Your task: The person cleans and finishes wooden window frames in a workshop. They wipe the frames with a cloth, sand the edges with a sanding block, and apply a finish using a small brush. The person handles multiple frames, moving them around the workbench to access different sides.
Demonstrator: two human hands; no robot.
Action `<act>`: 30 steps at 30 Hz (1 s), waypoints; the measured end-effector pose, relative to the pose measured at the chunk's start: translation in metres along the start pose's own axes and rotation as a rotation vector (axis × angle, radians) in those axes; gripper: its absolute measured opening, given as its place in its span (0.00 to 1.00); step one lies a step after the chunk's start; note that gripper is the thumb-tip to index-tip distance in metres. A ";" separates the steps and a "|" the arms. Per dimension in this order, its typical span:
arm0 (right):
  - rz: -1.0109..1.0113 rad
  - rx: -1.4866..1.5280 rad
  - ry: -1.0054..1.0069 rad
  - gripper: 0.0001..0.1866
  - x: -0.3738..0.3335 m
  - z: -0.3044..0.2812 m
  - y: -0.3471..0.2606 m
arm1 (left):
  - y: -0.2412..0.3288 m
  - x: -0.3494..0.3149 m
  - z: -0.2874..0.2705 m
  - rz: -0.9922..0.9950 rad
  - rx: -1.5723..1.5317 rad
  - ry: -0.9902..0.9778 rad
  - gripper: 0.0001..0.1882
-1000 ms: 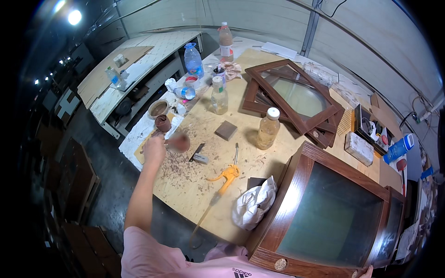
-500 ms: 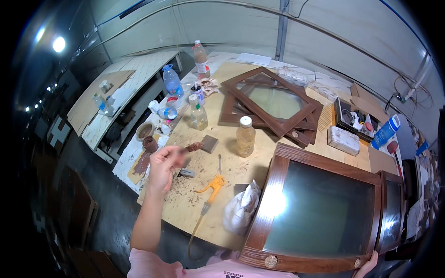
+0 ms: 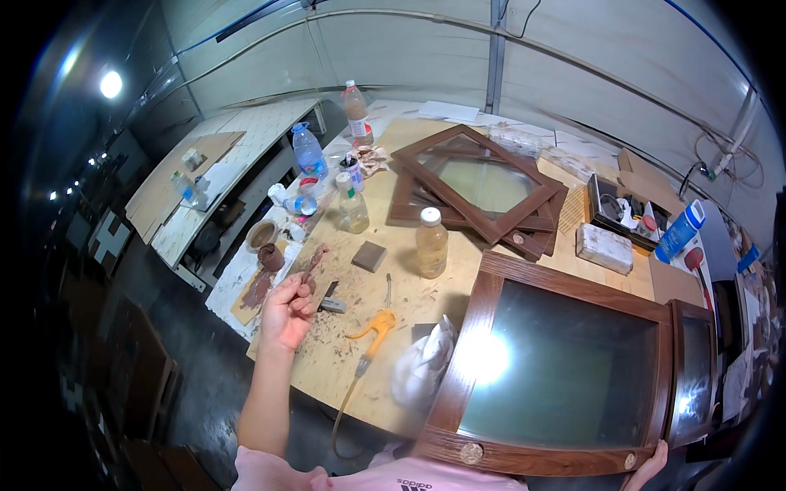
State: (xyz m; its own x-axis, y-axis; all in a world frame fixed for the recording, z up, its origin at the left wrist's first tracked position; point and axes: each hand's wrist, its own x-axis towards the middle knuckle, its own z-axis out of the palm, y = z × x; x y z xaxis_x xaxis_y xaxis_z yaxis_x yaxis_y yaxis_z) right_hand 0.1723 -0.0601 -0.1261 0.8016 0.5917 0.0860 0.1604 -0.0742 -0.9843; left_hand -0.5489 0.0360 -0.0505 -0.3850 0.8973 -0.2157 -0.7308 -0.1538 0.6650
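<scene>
My left hand is raised over the left side of the table, fingers closed around a slim tool with a reddish-brown tip; its exact kind is too small to make out. Beneath it are brown crumbs and a small grey block tool. At the lower right, my right hand grips the bottom right corner of a brown wooden glass-paned door, which leans up toward me. Most of that hand is hidden behind the frame. A brown cup stands just beyond my left hand.
An orange air blow gun with a hose lies mid-table beside a white cloth. Behind are a lidded bottle, a brown square pad and stacked glazed frames. Several bottles and a bowl line the left edge.
My left hand has turned, and the tool's brown tip has swung from pointing right to pointing up and away. The door has tilted slightly; my right hand still holds its corner.
</scene>
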 end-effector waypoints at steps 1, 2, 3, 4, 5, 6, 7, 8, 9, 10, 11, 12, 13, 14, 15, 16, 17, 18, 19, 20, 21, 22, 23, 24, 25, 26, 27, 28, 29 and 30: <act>-0.015 -0.060 0.030 0.13 -0.011 0.009 -0.016 | -0.001 -0.003 -0.002 -0.017 -0.034 -0.008 0.08; 0.000 -0.065 0.031 0.13 -0.016 0.011 -0.023 | -0.003 -0.005 -0.003 -0.034 -0.068 -0.017 0.08; 0.003 -0.074 0.069 0.13 -0.024 0.004 -0.031 | -0.011 0.005 -0.001 -0.078 -0.112 -0.053 0.08; 0.018 -0.083 0.056 0.13 -0.023 0.008 -0.033 | -0.010 0.001 -0.007 -0.036 -0.094 -0.025 0.07; -0.001 -0.096 0.044 0.13 -0.017 0.008 -0.028 | -0.008 -0.002 -0.012 0.005 -0.077 0.003 0.07; -0.020 -0.107 0.034 0.13 -0.010 0.003 -0.018 | -0.007 -0.003 -0.018 0.044 -0.059 0.026 0.07; -0.040 -0.120 0.028 0.13 -0.008 0.003 -0.015 | -0.005 0.002 -0.027 0.154 0.087 0.098 0.07; -0.018 -0.106 0.053 0.13 -0.007 0.002 -0.014 | -0.002 0.013 -0.042 0.260 0.234 0.170 0.07; 0.003 -0.094 0.077 0.13 -0.009 0.004 -0.017 | -0.001 0.024 -0.060 0.363 0.383 0.243 0.07; 0.028 -0.078 0.100 0.13 -0.010 0.007 -0.018 | 0.000 0.033 -0.078 0.387 0.487 0.334 0.07; 0.029 -0.075 0.103 0.12 -0.008 0.006 -0.016 | -0.001 0.044 -0.097 0.409 0.589 0.423 0.07; 0.031 -0.073 0.105 0.12 -0.005 0.003 -0.011 | -0.001 0.053 -0.115 0.430 0.693 0.512 0.07; 0.030 -0.070 0.110 0.12 -0.001 -0.001 -0.008 | -0.003 0.059 -0.128 0.451 0.786 0.576 0.08; 0.050 -0.046 0.096 0.12 0.002 -0.003 -0.004 | -0.005 0.065 -0.142 0.456 0.845 0.589 0.07; 0.067 -0.025 0.087 0.12 0.003 -0.004 -0.004 | -0.010 0.070 -0.146 0.454 0.901 0.598 0.07; 0.084 -0.005 0.077 0.12 0.004 -0.005 -0.005 | -0.014 0.072 -0.150 0.452 0.959 0.608 0.06; 0.082 -0.010 0.095 0.12 0.004 -0.005 -0.006 | -0.019 0.074 -0.155 0.457 1.015 0.634 0.06; 0.079 -0.014 0.113 0.12 -0.003 0.001 -0.013 | -0.023 0.075 -0.156 0.456 1.032 0.645 0.06; 0.077 -0.018 0.130 0.12 -0.005 0.004 -0.018 | -0.027 0.075 -0.158 0.456 1.050 0.656 0.06; 0.063 -0.020 0.118 0.12 -0.003 0.003 -0.016 | -0.030 0.075 -0.161 0.455 1.067 0.668 0.06; 0.050 -0.022 0.111 0.12 -0.004 0.001 -0.014 | -0.030 0.075 -0.160 0.434 1.096 0.664 0.06; 0.037 -0.025 0.104 0.12 -0.004 0.000 -0.014 | -0.031 0.073 -0.160 0.413 1.124 0.661 0.06; 0.051 -0.020 0.105 0.12 -0.004 0.000 -0.015 | -0.031 0.073 -0.159 0.392 1.152 0.657 0.06; 0.068 -0.013 0.103 0.12 -0.010 0.005 -0.023 | -0.030 0.072 -0.160 0.412 1.140 0.647 0.06; 0.086 -0.006 0.101 0.11 -0.013 0.009 -0.027 | -0.029 0.071 -0.161 0.432 1.128 0.637 0.06; 0.068 -0.016 0.095 0.11 -0.011 0.009 -0.025 | -0.028 0.070 -0.162 0.451 1.115 0.627 0.07; 0.048 -0.025 0.089 0.11 -0.008 0.007 -0.021 | -0.027 0.071 -0.159 0.465 1.098 0.636 0.07; 0.029 -0.035 0.082 0.11 -0.007 0.005 -0.019 | -0.028 0.072 -0.153 0.478 1.081 0.646 0.07; 0.034 -0.043 0.080 0.12 -0.007 0.003 -0.018 | -0.028 0.072 -0.151 0.491 1.064 0.655 0.07; 0.039 -0.050 0.080 0.12 -0.007 0.002 -0.018 | -0.029 0.072 -0.151 0.481 1.098 0.652 0.07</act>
State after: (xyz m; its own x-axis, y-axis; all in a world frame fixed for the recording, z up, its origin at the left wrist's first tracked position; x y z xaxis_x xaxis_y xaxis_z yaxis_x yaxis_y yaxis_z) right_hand 0.1623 -0.0617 -0.1094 0.8509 0.5218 0.0615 0.1549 -0.1373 -0.9783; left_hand -0.6408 0.0424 -0.1936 -0.8893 0.4453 0.1041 0.2519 0.2871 0.9242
